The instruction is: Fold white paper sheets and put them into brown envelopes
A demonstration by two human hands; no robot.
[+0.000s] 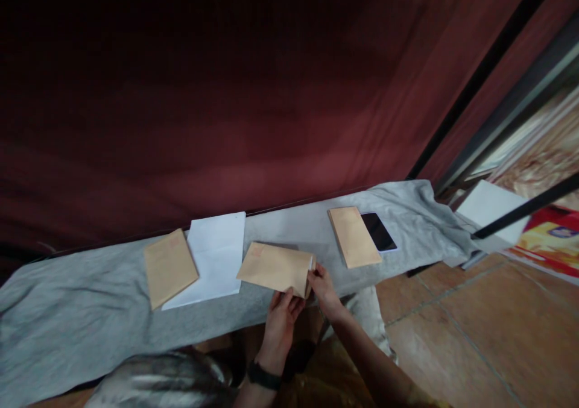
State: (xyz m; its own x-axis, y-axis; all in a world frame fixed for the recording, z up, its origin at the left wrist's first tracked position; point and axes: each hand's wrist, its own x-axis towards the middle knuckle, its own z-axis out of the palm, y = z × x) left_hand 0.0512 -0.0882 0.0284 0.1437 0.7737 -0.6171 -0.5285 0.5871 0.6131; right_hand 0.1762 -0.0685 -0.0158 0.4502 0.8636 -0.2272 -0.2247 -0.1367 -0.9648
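A brown envelope [274,267] is held a little above the grey cloth [72,311] that covers a low bench. My left hand [281,320] grips its near edge from below, with a dark watch on the wrist. My right hand [322,284] pinches the envelope's right end, where a white sheet edge shows at the opening. Both hands are closed on it.
A white sheet of paper [216,258] and a second brown envelope [168,267] lie to the left. A stack of brown envelopes [353,236] and a dark phone [379,231] lie to the right. A red curtain [226,94] hangs behind. Tiled floor [474,329] is at the right.
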